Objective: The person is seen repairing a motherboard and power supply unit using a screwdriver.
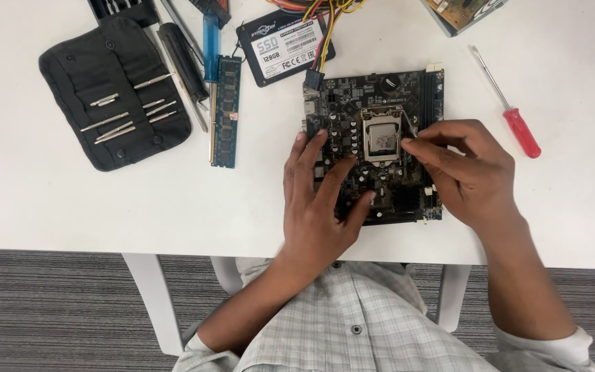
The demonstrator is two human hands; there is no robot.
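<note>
Head view: both hands were on a black motherboard (373,148) near the white table's (49,207) front edge.

Left hand (318,200) lay flat with fingers spread over the board's left and lower part. Right hand (466,169) was narrowed to a pinch on the thin metal lever (411,127) beside the processor socket (383,135), which sat just between the two hands. Open tabletop lay left of the board and to its right, up to a red-handled screwdriver (511,110). Behind-left lay a black rectangular drive with a white label (285,47), a green memory stick (226,110) and a black tool pouch (115,93).
</note>
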